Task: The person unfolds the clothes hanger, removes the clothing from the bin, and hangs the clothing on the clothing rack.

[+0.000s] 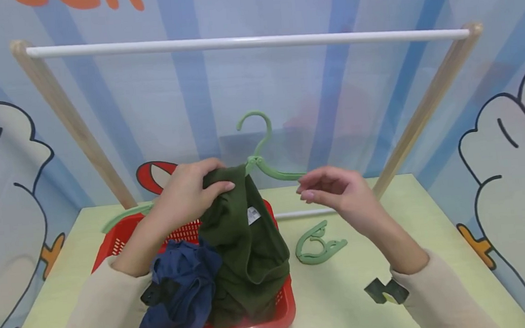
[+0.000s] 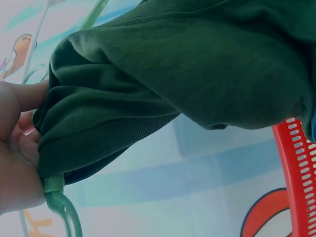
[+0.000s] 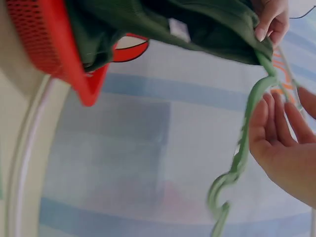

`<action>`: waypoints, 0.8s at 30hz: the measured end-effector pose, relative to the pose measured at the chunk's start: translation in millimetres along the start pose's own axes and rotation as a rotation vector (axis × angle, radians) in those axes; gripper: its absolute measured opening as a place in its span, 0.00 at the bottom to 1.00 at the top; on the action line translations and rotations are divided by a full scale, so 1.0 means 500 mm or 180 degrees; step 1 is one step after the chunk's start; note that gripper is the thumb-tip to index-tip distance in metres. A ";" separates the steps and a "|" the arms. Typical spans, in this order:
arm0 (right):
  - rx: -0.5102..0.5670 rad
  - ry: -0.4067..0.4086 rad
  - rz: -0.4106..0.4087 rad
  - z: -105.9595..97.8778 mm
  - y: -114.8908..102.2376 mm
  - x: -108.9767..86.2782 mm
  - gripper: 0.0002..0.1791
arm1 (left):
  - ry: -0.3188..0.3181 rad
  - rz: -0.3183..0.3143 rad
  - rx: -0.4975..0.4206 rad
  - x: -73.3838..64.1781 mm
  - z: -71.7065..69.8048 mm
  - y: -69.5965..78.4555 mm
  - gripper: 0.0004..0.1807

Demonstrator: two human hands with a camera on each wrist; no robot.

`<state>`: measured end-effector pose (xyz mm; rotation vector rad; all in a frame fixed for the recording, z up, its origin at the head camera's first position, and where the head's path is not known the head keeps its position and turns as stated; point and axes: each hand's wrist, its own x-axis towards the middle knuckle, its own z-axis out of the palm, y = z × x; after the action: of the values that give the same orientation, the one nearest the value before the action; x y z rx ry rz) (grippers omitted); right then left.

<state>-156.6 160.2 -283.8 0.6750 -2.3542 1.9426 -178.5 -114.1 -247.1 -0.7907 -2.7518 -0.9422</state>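
My left hand [image 1: 191, 189] grips the upper edge of a dark green garment [image 1: 225, 222], thumb in front of the cloth. One arm of a light green hanger [image 1: 268, 128] runs into the garment and is hidden there; the hook stands upright above it. In the left wrist view, folds of the green cloth [image 2: 148, 74] bunch at the fingers. Beside the hanger's bare other arm is my right hand [image 1: 342, 194], fingers loosely bent near its tip. The right wrist view shows that hand's relaxed fingers alongside the hanger [image 3: 242, 143], not curled round it.
A red basket [image 1: 274, 325] holds a blue garment [image 1: 183, 276] and the green garment's lower part. A folded green hanger [image 1: 320, 246] lies on the table [image 1: 336, 301] to its right. Another green hanger [image 1: 126, 215] shows at the basket's back left. Behind stands a rack with a white rail [image 1: 245, 41].
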 end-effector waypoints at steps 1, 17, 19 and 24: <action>-0.0077 -0.0114 0.0101 -0.002 0.008 -0.005 0.13 | 0.0016 -0.0023 -0.0005 -0.001 -0.001 -0.004 0.11; -0.0623 -0.1244 0.0404 0.092 0.186 -0.064 0.09 | 0.0270 -0.0168 -0.0066 -0.022 -0.015 -0.035 0.10; -0.0556 -0.1198 0.0405 0.099 0.191 -0.066 0.06 | 0.0279 -0.0186 -0.0065 -0.024 -0.017 -0.036 0.11; 0.0074 -0.0816 0.0548 0.080 0.190 -0.065 0.05 | 0.0278 -0.0201 -0.0027 -0.032 -0.026 -0.045 0.16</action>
<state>-148.5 145.5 -390.8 0.7915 -2.6227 2.0657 -177.0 -143.9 -253.0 -0.6511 -2.7137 -0.9762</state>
